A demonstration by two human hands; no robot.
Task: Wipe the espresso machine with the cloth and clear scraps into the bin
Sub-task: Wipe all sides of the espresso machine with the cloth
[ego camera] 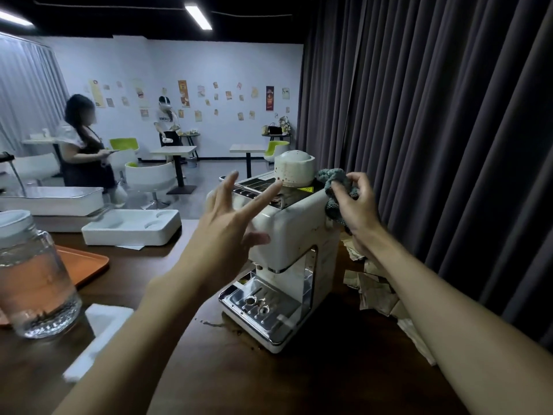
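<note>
A cream espresso machine (294,232) stands on the dark wooden table (254,381), its chrome drip tray facing me. An upturned speckled cup (294,170) rests on its top. My right hand (357,205) is shut on a teal cloth (332,187), pressed against the machine's top right corner. In front of the machine's upper left side my left hand (227,226) hovers, fingers spread, its fingertip close to the cup. Torn paper scraps (377,290) lie on the table to the right of the machine. Coffee grounds (215,324) speck the table by the machine's base.
A glass jar (33,280) stands at the left on an orange tray (86,265). White foam pieces (131,227) and a white napkin (98,333) lie on the table. A dark curtain (434,130) hangs close on the right. Two people stand among tables and chairs beyond.
</note>
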